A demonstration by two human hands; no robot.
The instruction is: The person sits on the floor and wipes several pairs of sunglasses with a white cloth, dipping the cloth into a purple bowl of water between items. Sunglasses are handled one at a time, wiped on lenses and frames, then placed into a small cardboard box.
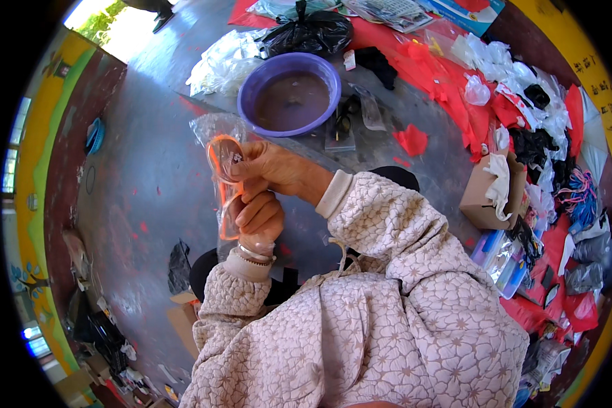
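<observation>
In front of me I hold up a pair of orange-rimmed glasses with a crinkled clear plastic bag around them. My right hand pinches the upper rim between thumb and fingers. Just below it, my left hand is closed round the lower part, its fingers curled. A bracelet circles the left wrist. Where the hands cover the glasses, their far side is hidden.
Beyond my hands stands a purple basin of murky water. Behind it lie a black plastic bag and white plastic bags. A clear packet with a dark item sits beside the basin. To the right are an open cardboard box and red sheeting.
</observation>
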